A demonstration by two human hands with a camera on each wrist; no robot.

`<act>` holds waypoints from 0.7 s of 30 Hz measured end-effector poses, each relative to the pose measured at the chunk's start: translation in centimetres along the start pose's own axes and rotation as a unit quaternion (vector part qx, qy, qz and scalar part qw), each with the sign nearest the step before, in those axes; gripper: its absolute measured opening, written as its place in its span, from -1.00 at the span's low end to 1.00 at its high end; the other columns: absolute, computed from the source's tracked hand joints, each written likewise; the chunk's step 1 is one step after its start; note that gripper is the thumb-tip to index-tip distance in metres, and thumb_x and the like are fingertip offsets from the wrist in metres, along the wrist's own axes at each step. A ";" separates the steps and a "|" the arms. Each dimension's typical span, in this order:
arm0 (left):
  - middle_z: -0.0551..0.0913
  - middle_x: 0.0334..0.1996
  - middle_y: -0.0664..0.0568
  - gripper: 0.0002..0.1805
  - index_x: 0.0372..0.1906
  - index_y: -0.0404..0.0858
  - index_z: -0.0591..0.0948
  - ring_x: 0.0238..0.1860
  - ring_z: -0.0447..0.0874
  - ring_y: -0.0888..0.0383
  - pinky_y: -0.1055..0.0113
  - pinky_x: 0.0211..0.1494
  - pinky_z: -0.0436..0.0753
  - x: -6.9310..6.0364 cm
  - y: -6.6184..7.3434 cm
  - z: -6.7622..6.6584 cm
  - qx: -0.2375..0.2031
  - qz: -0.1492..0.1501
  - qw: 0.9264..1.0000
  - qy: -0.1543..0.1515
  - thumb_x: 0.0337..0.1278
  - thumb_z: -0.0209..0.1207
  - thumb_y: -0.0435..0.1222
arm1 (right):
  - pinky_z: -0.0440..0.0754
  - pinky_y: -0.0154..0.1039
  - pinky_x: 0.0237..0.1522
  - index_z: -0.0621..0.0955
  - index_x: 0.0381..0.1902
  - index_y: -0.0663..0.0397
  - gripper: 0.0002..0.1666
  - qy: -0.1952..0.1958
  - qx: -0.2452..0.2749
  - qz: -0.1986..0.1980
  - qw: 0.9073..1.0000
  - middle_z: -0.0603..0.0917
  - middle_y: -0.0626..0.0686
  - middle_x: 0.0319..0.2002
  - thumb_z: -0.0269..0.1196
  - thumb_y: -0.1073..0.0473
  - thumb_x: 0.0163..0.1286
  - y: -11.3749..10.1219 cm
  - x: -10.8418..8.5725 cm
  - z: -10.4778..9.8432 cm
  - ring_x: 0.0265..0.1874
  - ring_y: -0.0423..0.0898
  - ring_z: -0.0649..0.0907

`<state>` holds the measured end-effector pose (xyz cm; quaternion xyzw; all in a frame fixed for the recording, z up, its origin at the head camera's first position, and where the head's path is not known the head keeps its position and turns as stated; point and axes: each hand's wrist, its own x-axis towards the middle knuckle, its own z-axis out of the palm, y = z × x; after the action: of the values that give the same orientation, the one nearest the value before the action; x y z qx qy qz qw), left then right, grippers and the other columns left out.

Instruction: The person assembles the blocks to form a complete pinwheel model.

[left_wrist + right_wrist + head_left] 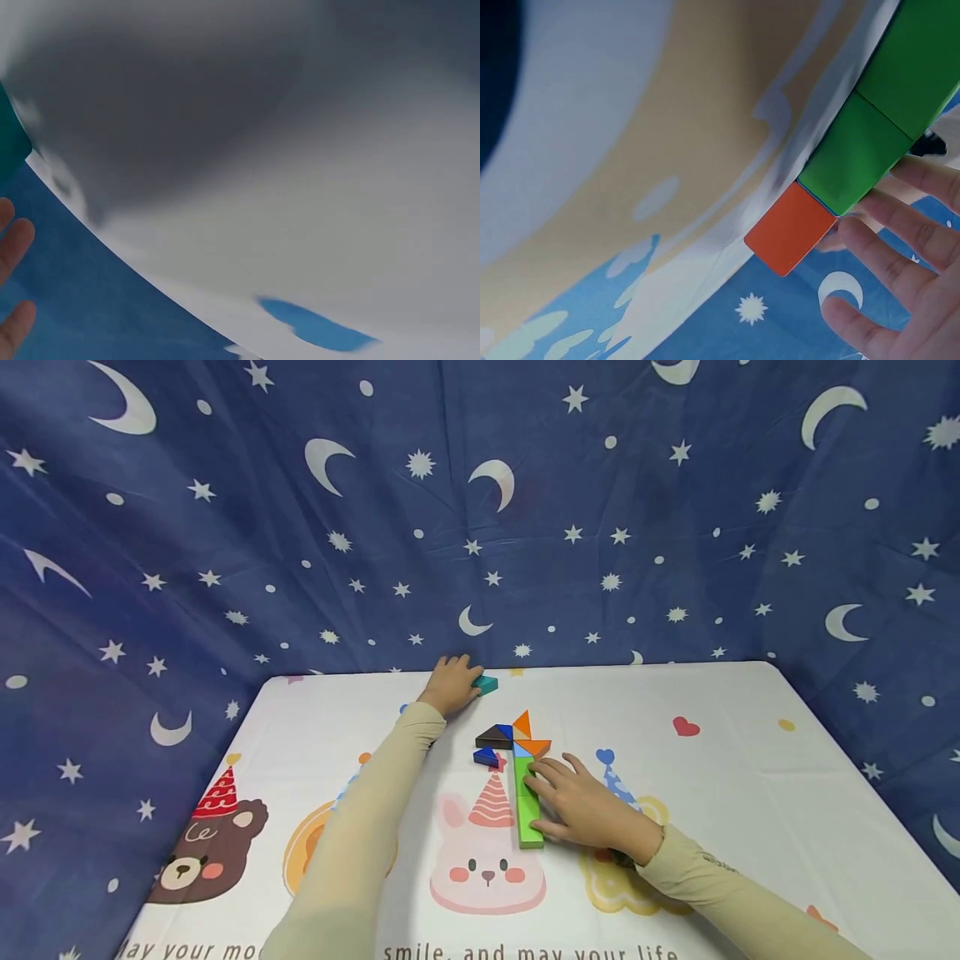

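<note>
At the table's far edge, my left hand holds a teal block between thumb and forefinger, covering part of it. The left wrist view shows just a corner of that teal block and several loosely spread fingertips. My right hand rests its fairly straight fingers along two green blocks laid end to end. Beyond these lie orange pieces, a dark brown block, light blue and blue pieces, arranged like a pinwheel. Apart to the left is a blue triangular block.
A white tablecloth with printed cartoon animals, hats and lettering covers the table. Behind and at both sides hangs a dark blue curtain with moons and stars. The left forearm crosses the table left of the blocks.
</note>
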<state>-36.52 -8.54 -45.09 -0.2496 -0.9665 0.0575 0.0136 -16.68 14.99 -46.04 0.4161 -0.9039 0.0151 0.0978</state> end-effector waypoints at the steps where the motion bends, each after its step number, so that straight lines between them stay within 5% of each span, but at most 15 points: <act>1: 0.43 0.21 -0.17 -0.51 0.25 -0.07 0.43 0.26 0.39 -0.11 -0.05 0.38 0.26 -0.4 -0.4 0.1 -0.005 0.000 1.000 0.004 0.27 0.05 -0.02 | 0.35 0.20 0.22 0.47 0.19 0.11 -0.28 0.000 0.000 0.000 1.000 0.49 0.17 0.20 0.13 -0.27 0.26 0.0 0.0 0.0 0.22 0.10 0.46; 12: 0.56 -0.11 -0.12 -0.63 0.04 -0.14 0.55 -0.01 0.57 -0.09 -0.12 0.30 0.35 -6.6 -3.3 1.1 -0.003 0.019 0.998 0.064 0.20 0.14 -0.07 | 0.35 0.21 0.21 0.47 0.19 0.12 -0.27 0.000 0.001 0.002 1.000 0.49 0.18 0.19 0.15 -0.26 0.24 0.1 0.0 0.0 0.21 0.12 0.47; 21: 0.56 -0.23 -0.07 -0.66 -0.09 -0.16 0.60 -0.13 0.59 -0.04 -0.10 0.25 0.39 -11.8 -2.4 1.1 0.017 0.040 0.994 0.099 0.12 0.21 -0.05 | 0.37 0.22 0.19 0.48 0.17 0.13 -0.27 0.011 0.004 -0.004 1.000 0.50 0.18 0.18 0.16 -0.26 0.24 0.0 0.1 0.0 0.20 0.12 0.47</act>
<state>-27.42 -16.38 -45.85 -0.2927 -0.9484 0.0493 0.1112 -16.73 14.94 -46.06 0.4195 -0.9012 0.0229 0.1065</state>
